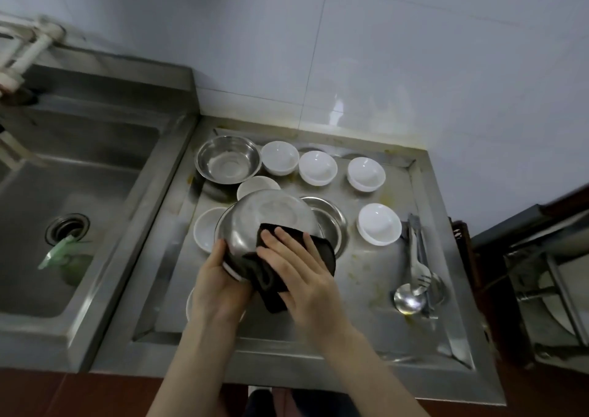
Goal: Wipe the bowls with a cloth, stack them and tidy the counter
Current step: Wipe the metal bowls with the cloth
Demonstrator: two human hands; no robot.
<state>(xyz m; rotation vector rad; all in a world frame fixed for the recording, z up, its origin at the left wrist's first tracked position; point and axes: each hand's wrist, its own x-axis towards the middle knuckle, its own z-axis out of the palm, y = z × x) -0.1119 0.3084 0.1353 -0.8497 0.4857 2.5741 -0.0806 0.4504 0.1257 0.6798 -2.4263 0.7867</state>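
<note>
My left hand (220, 284) grips the near rim of a steel bowl (271, 214) tipped with its outside toward me, above the steel counter tray (376, 267). My right hand (298, 265) presses a dark cloth (271, 281) flat against the bowl's outer wall, fingers straight. A second steel bowl (228, 159) stands at the back left and a third (331, 219) lies partly hidden behind the held one. Several white bowls stand around: three along the back (279, 157) (317, 167) (366, 173), one at right (379, 224), one at left (205, 228), one (255, 185) behind the held bowl.
A ladle, fork and tongs (417, 273) lie along the tray's right edge. A deep steel sink (63, 193) with a drain and green scrap is at left. Yellowish stains mark the tray. A white rim (188, 303) shows under my left wrist.
</note>
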